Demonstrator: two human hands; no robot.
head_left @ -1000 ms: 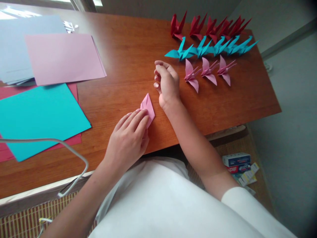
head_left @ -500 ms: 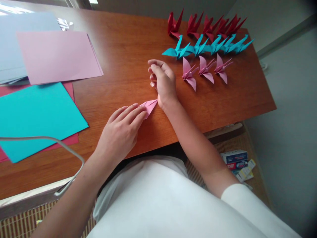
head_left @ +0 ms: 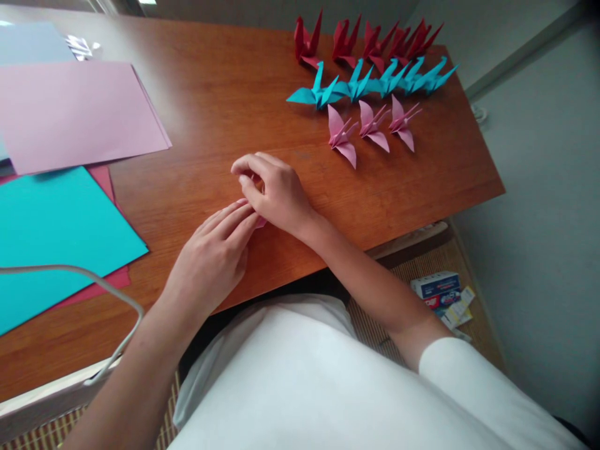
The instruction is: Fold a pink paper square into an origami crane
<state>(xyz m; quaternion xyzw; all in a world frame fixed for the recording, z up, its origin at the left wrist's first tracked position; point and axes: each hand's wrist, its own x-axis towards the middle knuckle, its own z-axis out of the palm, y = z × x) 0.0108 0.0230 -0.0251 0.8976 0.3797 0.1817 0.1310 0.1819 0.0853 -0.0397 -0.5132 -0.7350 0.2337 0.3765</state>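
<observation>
A small folded piece of pink paper (head_left: 261, 223) lies on the table near its front edge, mostly covered by my hands. My left hand (head_left: 213, 240) rests over it with outstretched fingers lying flat and close together, the tips pressing it down. Just above and to the right, my right hand (head_left: 276, 195) is loosely curled, its lower side over the paper and against the left fingertips. Nothing shows between its thumb and forefinger; its other fingers are partly hidden.
Folded pink cranes (head_left: 342, 136), blue cranes (head_left: 319, 94) and red cranes (head_left: 307, 44) stand in rows at the back right of the wooden table (head_left: 197, 119). Pink sheets (head_left: 84, 115) and turquoise sheets (head_left: 60, 231) lie left. A pale cable (head_left: 100, 284) crosses the front left.
My right hand has come left and down, over the folded pink paper and against my left fingers. The table's contents appear shifted left as the view turned slightly.
</observation>
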